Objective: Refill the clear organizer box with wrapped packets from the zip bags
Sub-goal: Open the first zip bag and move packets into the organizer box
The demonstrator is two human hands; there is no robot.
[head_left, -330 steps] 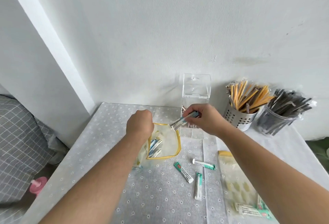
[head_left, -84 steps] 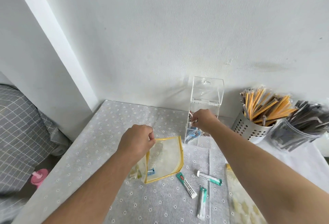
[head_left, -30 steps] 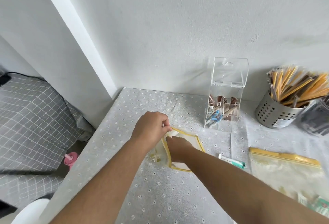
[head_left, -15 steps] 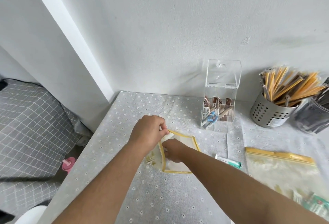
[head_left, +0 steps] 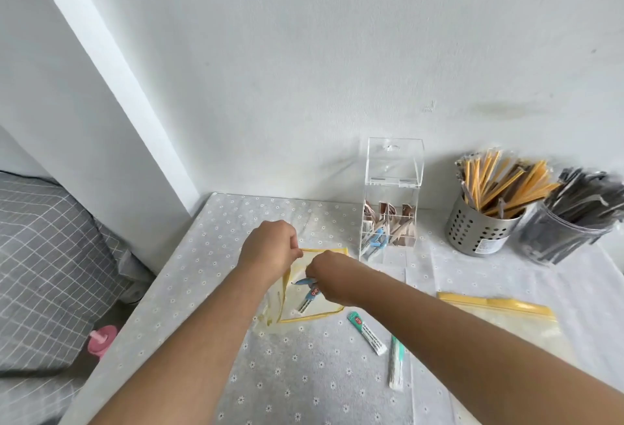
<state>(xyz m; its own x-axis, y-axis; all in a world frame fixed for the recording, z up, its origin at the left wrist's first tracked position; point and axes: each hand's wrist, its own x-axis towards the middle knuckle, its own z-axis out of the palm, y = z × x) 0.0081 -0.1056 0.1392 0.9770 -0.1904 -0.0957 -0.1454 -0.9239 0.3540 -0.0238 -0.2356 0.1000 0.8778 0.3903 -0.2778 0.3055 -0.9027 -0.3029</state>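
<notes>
Both hands are busy: my left hand [head_left: 270,250] pinches the floppy zip bag [head_left: 322,306] open on the worktop [head_left: 304,374], my right hand [head_left: 328,276] pinches light, slippery-looking packets [head_left: 308,298] at its mouth, best held by their middles.

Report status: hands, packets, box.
Left hand grips yellow-edged zip bag rim. Right hand pinches blue packets at bag mouth. Organizer box lid up, nothing blocking it. Two green packets loose on table.

One view only. Looks forward and down from the head, wide-angle, close over the left hand [head_left: 268,249] and right hand [head_left: 326,277]; takes in worktop [head_left: 304,374] beneath them, wall [head_left: 337,69] beyond.
</notes>
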